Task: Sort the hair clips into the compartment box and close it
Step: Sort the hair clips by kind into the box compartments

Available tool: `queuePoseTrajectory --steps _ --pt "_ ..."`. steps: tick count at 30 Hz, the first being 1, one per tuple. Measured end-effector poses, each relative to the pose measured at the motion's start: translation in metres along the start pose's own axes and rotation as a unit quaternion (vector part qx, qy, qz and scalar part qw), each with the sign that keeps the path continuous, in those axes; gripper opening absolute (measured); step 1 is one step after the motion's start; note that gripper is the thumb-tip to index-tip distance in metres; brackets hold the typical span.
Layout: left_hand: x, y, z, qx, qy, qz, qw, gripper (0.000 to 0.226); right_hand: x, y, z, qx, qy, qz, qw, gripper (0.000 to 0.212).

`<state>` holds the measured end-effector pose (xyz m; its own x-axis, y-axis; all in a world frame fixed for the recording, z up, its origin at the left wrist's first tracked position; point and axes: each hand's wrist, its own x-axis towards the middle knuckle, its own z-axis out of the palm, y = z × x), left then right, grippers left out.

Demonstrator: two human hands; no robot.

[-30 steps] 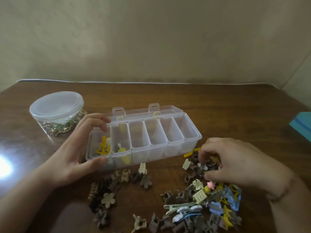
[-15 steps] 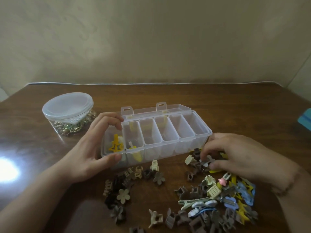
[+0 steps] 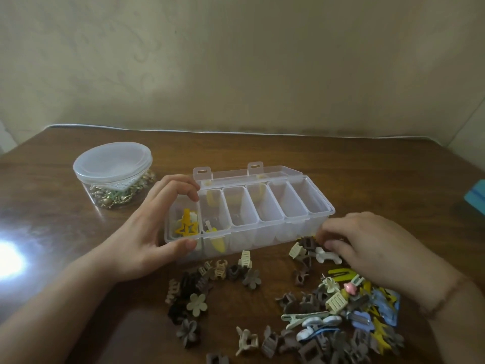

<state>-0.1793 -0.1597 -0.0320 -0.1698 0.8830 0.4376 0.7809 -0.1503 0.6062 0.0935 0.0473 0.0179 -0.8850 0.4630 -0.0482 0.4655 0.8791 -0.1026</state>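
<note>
Left hand (image 3: 147,232) grips the left end of the clear compartment box (image 3: 265,227) — lid open, long axis running left to right across the tabletop (image 3: 341,164). Right hand (image 3: 367,245), fingers curled, reaches among loose hair clips (image 3: 328,311) just below the box's right end — whether it holds one, I cannot tell.

Clips (image 3: 328,311) lie before box (image 3: 309,222); jar (image 3: 112,166) behind-left.

Dim, soft indoor light; a bright glare spot on the table (image 3: 78,245) at left, edges slightly bowed.
</note>
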Motion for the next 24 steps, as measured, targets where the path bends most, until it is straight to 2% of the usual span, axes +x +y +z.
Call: queuePoseTrajectory --steps 2,5,9,14,16,20,24 --pt "0.000 0.001 0.000 0.001 0.000 0.001 1.000 0.052 -0.004 0.000 -0.004 -0.004 0.001 -0.004 1.000 0.010" --pt "-0.001 0.001 0.000 -0.003 -0.001 0.000 1.000 0.052 -0.008 -0.008 -0.005 -0.035 -0.016 -0.020 0.999 0.024" --pt "-0.001 0.001 0.000 0.003 0.001 0.000 1.000 0.053 -0.004 -0.018 0.001 -0.037 0.000 -0.030 0.999 0.027" --pt "-0.002 0.000 0.000 0.003 0.000 -0.005 1.000 0.054 -0.001 -0.012 0.002 0.079 0.004 -0.037 0.996 0.007" --pt "-0.002 0.000 0.000 0.002 0.000 -0.007 1.000 0.054 -0.005 -0.002 -0.005 0.132 -0.018 -0.056 0.990 0.016" --pt "-0.002 -0.002 0.000 0.002 0.000 -0.006 1.000 0.055 -0.004 0.005 -0.003 0.031 -0.085 -0.101 0.991 0.036" --pt "-0.002 -0.001 0.000 0.005 -0.002 -0.004 1.000 0.059 0.000 -0.005 0.004 -0.021 -0.057 -0.121 0.991 0.025"
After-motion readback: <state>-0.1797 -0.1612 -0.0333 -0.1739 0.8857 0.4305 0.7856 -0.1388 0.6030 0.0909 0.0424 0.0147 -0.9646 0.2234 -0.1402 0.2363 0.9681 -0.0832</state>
